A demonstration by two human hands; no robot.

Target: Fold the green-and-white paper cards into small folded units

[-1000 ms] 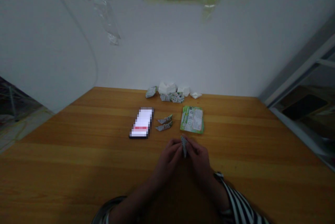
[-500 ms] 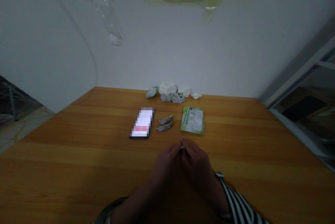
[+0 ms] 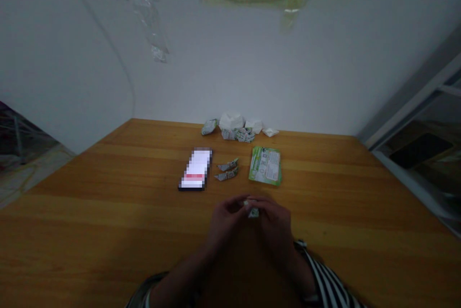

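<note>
I'm pinching the paper (image 3: 254,212) btwn my L hand (image 3: 224,219) & R hand (image 3: 275,219), neither sitting nearer; fingers are hiding its long axis, can't tell.

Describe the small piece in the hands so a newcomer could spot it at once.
Start at the wooden table against the pale wall, then find the left hand and right hand together. Between their fingertips is a small whitish-green piece, partly hidden. Unlike the two folded strips beside the phone, it is held.
</note>
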